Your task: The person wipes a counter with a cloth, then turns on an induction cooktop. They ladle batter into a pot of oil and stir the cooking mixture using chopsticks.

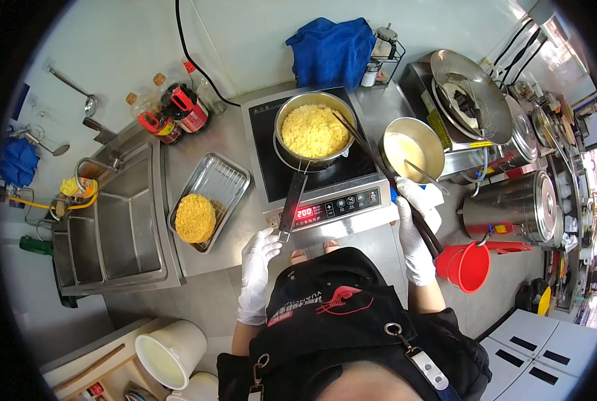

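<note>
A saucepan (292, 154) full of yellow crumbly food (315, 131) sits on the induction cooker (262, 127), whose display reads 200. My gloved left hand (260, 250) is beside the lower end of its black handle (294, 197), fingers loosely spread. My gloved right hand (412, 214) is closed round long dark chopsticks (372, 152), whose tips reach the food at the pan's right side. Right of the cooker, a second pot (435, 144) holds pale liquid and a metal utensil. A round yellow noodle-like cake (195, 218) lies in the rack-lined metal tray (235, 175) on the left.
A sink (131, 227) is at the left, with bottles (185, 107) behind the counter. Blue cloth (332, 50) lies behind the cooker. At the right are a wok (472, 87), a large steel pot (506, 207) and a red bucket (464, 267). White buckets (171, 354) stand lower left.
</note>
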`<state>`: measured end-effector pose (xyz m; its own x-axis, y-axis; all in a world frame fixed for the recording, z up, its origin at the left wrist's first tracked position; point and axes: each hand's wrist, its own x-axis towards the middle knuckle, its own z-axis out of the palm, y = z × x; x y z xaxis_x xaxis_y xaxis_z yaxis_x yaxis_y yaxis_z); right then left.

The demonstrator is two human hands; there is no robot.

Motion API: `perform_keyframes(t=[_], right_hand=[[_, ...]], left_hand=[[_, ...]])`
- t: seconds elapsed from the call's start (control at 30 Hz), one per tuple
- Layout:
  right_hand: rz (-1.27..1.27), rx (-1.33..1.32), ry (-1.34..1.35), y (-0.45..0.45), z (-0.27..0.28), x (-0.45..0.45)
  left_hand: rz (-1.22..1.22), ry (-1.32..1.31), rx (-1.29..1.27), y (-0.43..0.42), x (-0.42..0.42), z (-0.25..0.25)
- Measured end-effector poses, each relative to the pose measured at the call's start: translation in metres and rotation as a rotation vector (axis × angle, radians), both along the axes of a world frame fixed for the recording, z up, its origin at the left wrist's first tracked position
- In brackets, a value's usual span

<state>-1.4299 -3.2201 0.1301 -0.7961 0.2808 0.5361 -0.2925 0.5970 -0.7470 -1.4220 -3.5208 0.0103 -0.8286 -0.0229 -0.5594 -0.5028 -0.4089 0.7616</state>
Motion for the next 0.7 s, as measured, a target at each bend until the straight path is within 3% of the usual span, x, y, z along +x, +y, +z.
perform_keyframes(t=[0.2, 0.3, 0.7], right_hand=[[0.016, 0.046, 0.034, -0.004, -0.003, -0.005], [0.045, -0.058, 0.031, -0.005, -0.011, -0.009], [0.165, 0.174, 0.112, -0.014, -0.036, -0.020]], left_hand=[[-0.006, 0.001, -0.001, 0.000, 0.001, -0.004], [-0.008, 0.011, -0.002, -0.001, 0.002, -0.004], [-0.010, 0.007, -0.026, -0.002, 0.004, -0.006]])
